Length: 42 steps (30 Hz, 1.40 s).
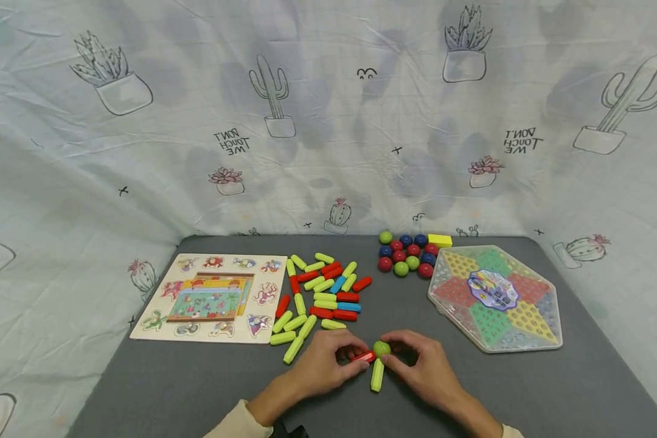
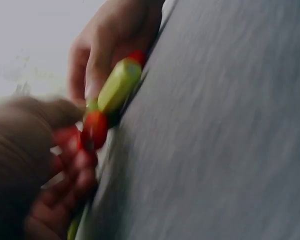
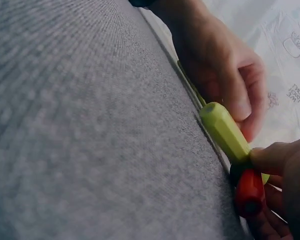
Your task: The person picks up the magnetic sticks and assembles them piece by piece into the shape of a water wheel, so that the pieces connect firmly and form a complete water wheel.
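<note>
My left hand point(image 1: 325, 359) pinches a short red building stick point(image 1: 365, 356) between thumb and fingers. The stick's inner end meets a green ball point(image 1: 381, 348), which my right hand point(image 1: 427, 368) holds between thumb and forefinger. From the ball a yellow-green stick point(image 1: 377, 376) extends toward me; its grey-dotted end point(image 3: 210, 109) shows in the right wrist view. Beside the right fingers, that view also reveals a red stick point(image 3: 250, 195), hidden in the head view. A dark patch lies under the joint, and I cannot tell what it is. The left wrist view is blurred.
Loose yellow-green, red and blue sticks point(image 1: 325, 296) lie beyond my left hand. A wooden animal puzzle board point(image 1: 142, 328) is at the left. Several coloured balls point(image 1: 398, 257) and a yellow block point(image 1: 440, 241) sit at the back, with a hexagonal Chinese checkers box point(image 1: 495, 298) at the right.
</note>
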Motion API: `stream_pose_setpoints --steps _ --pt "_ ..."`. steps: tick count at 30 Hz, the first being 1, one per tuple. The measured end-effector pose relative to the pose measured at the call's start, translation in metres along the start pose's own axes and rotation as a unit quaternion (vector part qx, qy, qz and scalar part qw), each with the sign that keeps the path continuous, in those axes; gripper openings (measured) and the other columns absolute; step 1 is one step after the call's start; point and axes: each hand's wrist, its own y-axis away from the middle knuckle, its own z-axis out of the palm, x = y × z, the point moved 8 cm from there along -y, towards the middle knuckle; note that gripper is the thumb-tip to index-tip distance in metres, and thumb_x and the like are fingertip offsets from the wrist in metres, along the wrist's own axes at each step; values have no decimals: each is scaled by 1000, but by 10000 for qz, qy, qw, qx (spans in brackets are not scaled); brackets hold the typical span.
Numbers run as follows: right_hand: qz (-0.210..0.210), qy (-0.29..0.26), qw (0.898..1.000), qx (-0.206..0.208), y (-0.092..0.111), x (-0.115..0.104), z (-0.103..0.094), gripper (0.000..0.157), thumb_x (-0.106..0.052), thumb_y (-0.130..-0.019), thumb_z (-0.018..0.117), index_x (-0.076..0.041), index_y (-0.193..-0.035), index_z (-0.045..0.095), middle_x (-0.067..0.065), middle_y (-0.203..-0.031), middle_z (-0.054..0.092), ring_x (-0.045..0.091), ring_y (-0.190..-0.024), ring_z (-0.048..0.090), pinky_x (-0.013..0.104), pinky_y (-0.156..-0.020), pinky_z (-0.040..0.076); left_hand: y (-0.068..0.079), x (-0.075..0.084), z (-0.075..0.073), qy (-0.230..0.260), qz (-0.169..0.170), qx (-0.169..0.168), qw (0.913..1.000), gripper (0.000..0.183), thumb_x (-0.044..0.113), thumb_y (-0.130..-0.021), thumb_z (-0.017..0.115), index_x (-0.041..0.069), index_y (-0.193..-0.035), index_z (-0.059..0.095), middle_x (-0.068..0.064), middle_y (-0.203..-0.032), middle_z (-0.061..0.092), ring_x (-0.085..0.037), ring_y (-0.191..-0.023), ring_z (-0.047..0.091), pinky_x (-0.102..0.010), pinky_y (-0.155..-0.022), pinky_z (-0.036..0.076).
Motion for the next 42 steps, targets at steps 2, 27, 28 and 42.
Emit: stream_pose_setpoints --steps 2,27,28,42 --pt "80 -57 10000 -11 0 2 0 30 -15 -91 91 -21 -119 80 -17 -107 78 2 -93 74 26 -83 61 -1 -4 -9 413 35 195 9989 19 19 -97 85 10 -114 82 -1 -97 78 -1 -81 67 -24 -74 61" --pt "354 -559 9965 -503 -1 8 -1 27 -21 -96 87 -22 -122 80 -12 -111 79 7 -96 76 26 -82 63 2 0 -34 -2339 1043 626 9646 24 1 -89 88 10 -111 82 -1 -112 77 -19 -107 70 -35 -96 61" --pt "389 -586 9962 -508 -1 8 -1 27 -21 -95 87 -22 -121 80 -12 -111 79 7 -96 76 27 -82 64 2 2 -31 -2234 1114 566 9667 24 1 -90 88 10 -112 81 -1 -113 76 -18 -108 71 -33 -97 61" --pt "105 -540 9958 -738 0 6 2 26 -23 -98 85 -24 -123 80 -12 -117 80 9 -105 77 27 -88 62 2 10 2 -569 968 -296 9932 19 5 -99 81 12 -116 81 2 -114 74 -6 -103 71 -18 -90 58"
